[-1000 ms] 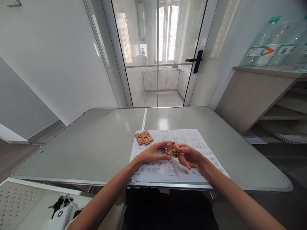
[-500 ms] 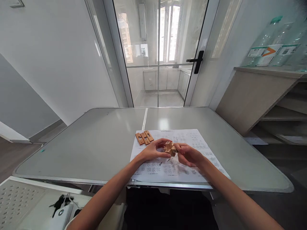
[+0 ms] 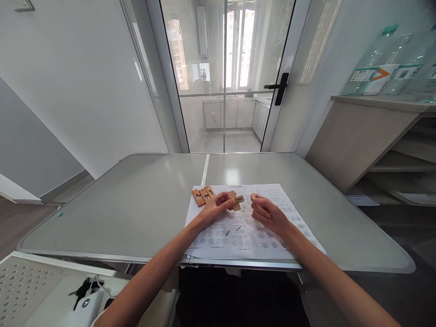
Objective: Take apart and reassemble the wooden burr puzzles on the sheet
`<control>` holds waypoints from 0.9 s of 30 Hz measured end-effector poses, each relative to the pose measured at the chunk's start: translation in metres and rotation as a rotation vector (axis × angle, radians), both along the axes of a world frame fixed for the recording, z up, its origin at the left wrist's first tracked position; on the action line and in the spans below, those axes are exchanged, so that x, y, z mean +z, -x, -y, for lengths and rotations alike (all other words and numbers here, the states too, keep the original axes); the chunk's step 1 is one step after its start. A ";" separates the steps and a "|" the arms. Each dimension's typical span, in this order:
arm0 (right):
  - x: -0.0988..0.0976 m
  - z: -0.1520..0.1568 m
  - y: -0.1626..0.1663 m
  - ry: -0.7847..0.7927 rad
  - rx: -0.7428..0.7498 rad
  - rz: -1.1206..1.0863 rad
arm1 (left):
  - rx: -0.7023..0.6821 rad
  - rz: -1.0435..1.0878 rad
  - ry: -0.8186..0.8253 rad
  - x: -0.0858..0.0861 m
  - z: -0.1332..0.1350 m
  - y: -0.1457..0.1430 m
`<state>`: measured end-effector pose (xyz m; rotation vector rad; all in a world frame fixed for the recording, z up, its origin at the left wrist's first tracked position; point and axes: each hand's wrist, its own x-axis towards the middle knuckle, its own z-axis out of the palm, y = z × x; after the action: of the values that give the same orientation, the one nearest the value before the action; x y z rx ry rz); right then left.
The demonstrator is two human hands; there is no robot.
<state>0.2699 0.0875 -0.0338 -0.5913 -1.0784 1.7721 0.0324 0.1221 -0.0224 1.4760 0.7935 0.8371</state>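
Observation:
My left hand (image 3: 214,208) is closed on a small wooden puzzle assembly (image 3: 236,200), holding it just above a printed instruction sheet (image 3: 245,231). One piece of it carries a dark number mark. My right hand (image 3: 265,211) hovers a little to the right of the assembly, fingers loosely curled, not touching it and with nothing visible in it. Three flat wooden puzzle pieces (image 3: 203,195) lie side by side at the sheet's far left corner, right beside my left hand.
The sheet lies on a grey folding table (image 3: 136,204) near its front edge. A wooden shelf unit (image 3: 371,136) with clear plastic bottles (image 3: 384,63) stands at the right. A glass door (image 3: 225,77) is behind the table. A white perforated surface (image 3: 30,286) with a small device sits lower left.
My right hand has let go of the wooden assembly and drawn slightly right. My left hand has carried the assembly away from me and left, closer to the three flat pieces.

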 end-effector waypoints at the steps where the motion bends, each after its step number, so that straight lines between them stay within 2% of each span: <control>1: 0.001 0.000 0.001 0.000 -0.016 0.011 | 0.005 -0.009 0.000 -0.001 0.000 0.000; 9: 0.007 0.004 0.011 -0.044 -0.099 0.238 | 0.013 -0.033 0.002 0.002 0.002 -0.002; 16: -0.001 0.003 0.018 -0.240 -0.257 0.490 | -0.004 -0.070 -0.005 0.007 0.006 -0.001; 27: -0.006 0.004 0.020 -0.463 -0.364 0.644 | -0.007 -0.155 -0.010 0.006 0.006 -0.001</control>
<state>0.2501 0.0833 -0.0402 -1.0194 -1.6311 0.9764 0.0333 0.1159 -0.0164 1.5660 0.8997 0.7285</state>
